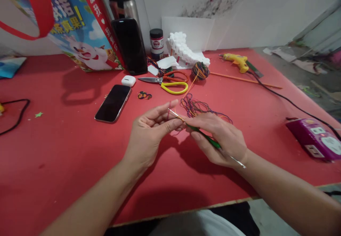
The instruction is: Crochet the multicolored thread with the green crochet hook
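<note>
My right hand [222,136] grips a crochet hook [213,142] with a green handle; its thin metal tip points up and left, and a second metal end sticks out below the hand. My left hand [151,131] is closed, thumb and fingers pinching yarn [176,113] close to the hook tip. A reddish strand crosses the hook there. Loose multicoloured yarn [195,106] lies in loops just beyond my hands, and an orange strand leads back to a small yarn ball [200,71]. How much is worked on the hook is too small to tell.
Scissors [174,87] with red and yellow handles, a small crocheted piece [144,95], a phone [114,103] and an earbud case [128,81] lie beyond my left hand. A glue gun [236,61] trails its cable past a purple box [315,138]. A gift bag [87,33] stands behind.
</note>
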`<action>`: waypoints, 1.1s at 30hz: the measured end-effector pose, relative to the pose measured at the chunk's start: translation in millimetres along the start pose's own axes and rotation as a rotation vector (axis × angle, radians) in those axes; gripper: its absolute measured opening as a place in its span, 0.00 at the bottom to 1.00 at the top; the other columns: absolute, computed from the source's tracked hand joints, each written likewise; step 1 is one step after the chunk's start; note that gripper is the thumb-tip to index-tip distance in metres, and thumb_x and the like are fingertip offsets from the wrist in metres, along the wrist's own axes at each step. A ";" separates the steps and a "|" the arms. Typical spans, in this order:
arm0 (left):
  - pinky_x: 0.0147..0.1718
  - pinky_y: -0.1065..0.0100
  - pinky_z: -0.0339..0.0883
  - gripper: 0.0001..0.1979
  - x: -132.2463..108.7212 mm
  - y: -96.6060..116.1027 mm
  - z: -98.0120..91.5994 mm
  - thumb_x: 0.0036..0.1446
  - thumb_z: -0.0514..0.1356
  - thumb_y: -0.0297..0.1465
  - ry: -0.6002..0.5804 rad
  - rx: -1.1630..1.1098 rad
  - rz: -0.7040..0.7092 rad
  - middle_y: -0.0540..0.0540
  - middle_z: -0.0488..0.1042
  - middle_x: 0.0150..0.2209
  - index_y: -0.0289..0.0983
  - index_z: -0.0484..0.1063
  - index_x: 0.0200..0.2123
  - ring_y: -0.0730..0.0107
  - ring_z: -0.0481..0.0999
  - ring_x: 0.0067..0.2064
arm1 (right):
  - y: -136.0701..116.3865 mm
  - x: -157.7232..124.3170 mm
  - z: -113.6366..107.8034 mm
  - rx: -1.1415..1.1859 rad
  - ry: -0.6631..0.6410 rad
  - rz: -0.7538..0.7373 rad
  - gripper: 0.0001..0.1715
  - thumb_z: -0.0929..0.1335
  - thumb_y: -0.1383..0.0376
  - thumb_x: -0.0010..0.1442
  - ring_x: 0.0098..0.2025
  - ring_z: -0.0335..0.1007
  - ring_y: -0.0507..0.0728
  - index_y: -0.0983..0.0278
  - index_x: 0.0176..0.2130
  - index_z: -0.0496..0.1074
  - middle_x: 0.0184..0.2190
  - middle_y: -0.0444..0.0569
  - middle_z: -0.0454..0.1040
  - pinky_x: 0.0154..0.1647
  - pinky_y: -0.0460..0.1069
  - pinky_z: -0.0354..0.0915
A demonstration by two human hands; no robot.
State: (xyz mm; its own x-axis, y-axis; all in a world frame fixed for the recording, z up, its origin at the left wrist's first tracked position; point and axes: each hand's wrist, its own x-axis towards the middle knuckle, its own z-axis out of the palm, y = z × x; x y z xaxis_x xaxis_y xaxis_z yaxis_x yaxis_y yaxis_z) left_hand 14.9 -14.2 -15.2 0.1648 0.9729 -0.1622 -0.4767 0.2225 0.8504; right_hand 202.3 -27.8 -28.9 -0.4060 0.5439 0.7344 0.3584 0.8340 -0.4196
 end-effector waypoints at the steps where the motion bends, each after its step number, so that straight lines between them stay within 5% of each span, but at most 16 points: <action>1: 0.33 0.78 0.77 0.18 0.0 0.3 0.6 0.45 0.79 0.24 0.011 -0.007 -0.006 0.52 0.82 0.27 0.42 0.88 0.41 0.77 0.81 0.30 | -0.3 0.0 0.2 0.006 -0.004 0.005 0.22 0.66 0.73 0.72 0.41 0.82 0.55 0.64 0.63 0.69 0.40 0.52 0.84 0.46 0.49 0.78; 16: 0.33 0.79 0.77 0.21 0.1 6.7 2.5 0.39 0.79 0.20 0.041 -0.099 -0.110 0.50 0.83 0.28 0.35 0.87 0.41 0.77 0.82 0.29 | -0.5 -5.4 7.2 0.307 0.041 0.298 0.16 0.66 0.70 0.74 0.39 0.80 0.51 0.61 0.58 0.74 0.39 0.46 0.83 0.46 0.50 0.75; 26: 0.35 0.77 0.78 0.22 1.3 8.3 0.1 0.40 0.78 0.19 0.074 -0.109 -0.131 0.50 0.83 0.28 0.35 0.86 0.42 0.75 0.83 0.30 | -1.9 -6.6 8.2 0.581 0.123 0.500 0.10 0.71 0.68 0.71 0.29 0.78 0.48 0.59 0.51 0.78 0.34 0.43 0.81 0.31 0.43 0.75; 33: 0.36 0.76 0.78 0.21 2.3 11.6 -1.5 0.41 0.77 0.19 0.086 -0.081 -0.089 0.50 0.84 0.29 0.35 0.86 0.42 0.75 0.83 0.30 | -3.2 -4.1 5.6 0.618 0.146 0.553 0.08 0.71 0.68 0.71 0.28 0.77 0.48 0.58 0.48 0.80 0.33 0.43 0.79 0.31 0.44 0.75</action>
State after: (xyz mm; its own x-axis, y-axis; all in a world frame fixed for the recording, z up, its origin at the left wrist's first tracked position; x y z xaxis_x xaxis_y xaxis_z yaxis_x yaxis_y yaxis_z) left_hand 8.5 -9.3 -6.5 0.1370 0.9501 -0.2802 -0.5326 0.3092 0.7879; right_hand 198.1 -32.2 -33.6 -0.1796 0.9072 0.3805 -0.0683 0.3744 -0.9247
